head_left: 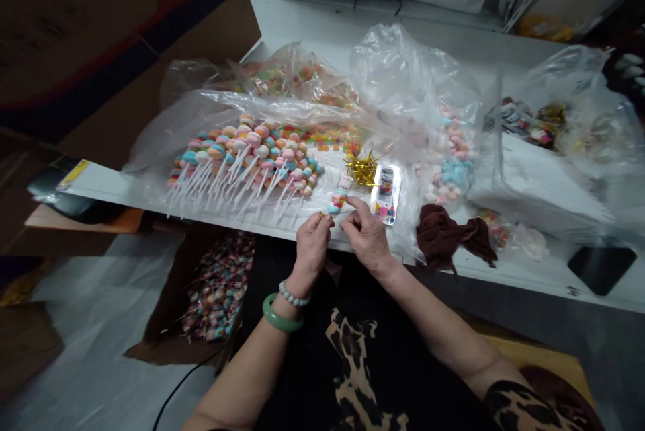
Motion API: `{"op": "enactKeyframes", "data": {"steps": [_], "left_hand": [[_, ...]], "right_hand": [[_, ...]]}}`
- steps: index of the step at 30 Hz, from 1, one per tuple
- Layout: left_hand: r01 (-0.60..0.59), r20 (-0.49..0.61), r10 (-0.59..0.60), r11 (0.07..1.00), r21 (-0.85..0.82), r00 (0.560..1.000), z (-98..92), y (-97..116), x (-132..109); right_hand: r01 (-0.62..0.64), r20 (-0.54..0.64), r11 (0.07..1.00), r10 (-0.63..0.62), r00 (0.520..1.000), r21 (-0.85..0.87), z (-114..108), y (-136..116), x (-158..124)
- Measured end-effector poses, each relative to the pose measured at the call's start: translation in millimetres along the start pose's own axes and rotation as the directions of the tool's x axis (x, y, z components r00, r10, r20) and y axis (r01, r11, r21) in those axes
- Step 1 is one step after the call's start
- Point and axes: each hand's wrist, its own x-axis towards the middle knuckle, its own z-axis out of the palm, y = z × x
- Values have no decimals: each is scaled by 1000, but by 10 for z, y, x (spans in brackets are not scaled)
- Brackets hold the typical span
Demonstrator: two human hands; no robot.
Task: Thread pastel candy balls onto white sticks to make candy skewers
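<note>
My left hand (pixel 313 241) is closed in a pinch at the lower end of a small wrapped marshmallow lollipop (pixel 336 202), which has pink, yellow and blue layers. A bit of yellow or gold shows at the fingertips; its exact form is too small to tell. Beside it my right hand (pixel 369 234) has its index finger stretched out to the lollipop's side, with the thumb apart from it. Just beyond lie a bunch of gold twist ties (pixel 363 169) and a stack of shiny printed wrappers (pixel 385 194). Many unwrapped marshmallow lollipops (pixel 246 148) lie to the left, white sticks toward me.
Clear plastic bags hold gummy candies (pixel 330 135) and pastel marshmallows (pixel 456 138). At right are a brown cloth (pixel 448 236), a plastic bin (pixel 544 196) and a black phone (pixel 602 268). A carton of wrapped candies (pixel 219 286) stands below; a large cardboard box (pixel 115 48) rises at left.
</note>
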Motion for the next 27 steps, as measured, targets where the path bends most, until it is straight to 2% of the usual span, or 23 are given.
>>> {"op": "enactKeyframes", "data": {"steps": [2, 4, 6, 7, 11, 14, 15, 16, 17, 18, 20, 21, 22, 23, 25, 26, 27], "left_hand": [[-29, 0, 29, 999, -31, 1000, 11, 17, -13], [-76, 6, 77, 997, -24, 997, 37, 13, -37], [-150, -7, 151, 987, 64, 989, 65, -9, -70], [-182, -5, 183, 976, 122, 983, 75, -22, -87], [-219, 36, 218, 928, 303, 975, 75, -34, -115], [-225, 21, 232, 910, 347, 972, 29, 42, -92], [-201, 45, 197, 931, 304, 979, 7, 79, -85], [-144, 113, 120, 962, 234, 986, -18, 115, -82], [-49, 223, 13, 987, 155, 975, -45, 147, -81], [72, 354, -100, 993, 93, 930, -76, 170, -83], [285, 592, -273, 956, 76, 758, -144, 193, -82], [341, 670, -318, 934, 102, 670, -183, 201, -72], [367, 717, -340, 922, 126, 608, -227, 215, -54], [370, 746, -350, 917, 149, 567, -274, 244, -27], [311, 782, -376, 919, 243, 497, -377, 365, 36], [247, 791, -399, 916, 316, 464, -425, 459, 62], [152, 795, -438, 897, 415, 419, -463, 568, 74]], "right_hand": [[-88, -40, 974, 99, 994, 209, 27, -2, 1], [-213, 67, 879, 204, 977, 426, 50, -9, 23], [-319, 176, 750, 267, 948, 580, 83, -20, 41], [-344, 187, 699, 294, 937, 627, 106, -25, 43], [-345, 102, 614, 395, 913, 710, 225, -34, 11], [-359, 128, 583, 398, 908, 729, 229, -10, 7], [-365, 168, 577, 366, 915, 731, 190, 1, 14], [-372, 223, 577, 315, 923, 727, 129, 11, 21], [-381, 290, 588, 247, 925, 713, 52, 16, 24], [-385, 365, 617, 166, 916, 687, -36, 15, 19], [-320, 491, 742, -15, 871, 589, -208, -8, -25], [-204, 507, 832, -104, 856, 516, -277, -29, -68], [-37, 487, 904, -194, 852, 425, -326, -53, -123], [127, 456, 935, -276, 846, 331, -355, -79, -186], [437, 383, 890, -452, 806, 131, -363, -127, -319], [577, 378, 816, -547, 747, 41, -351, -148, -375], [700, 410, 714, -629, 660, -30, -335, -168, -416]]}}
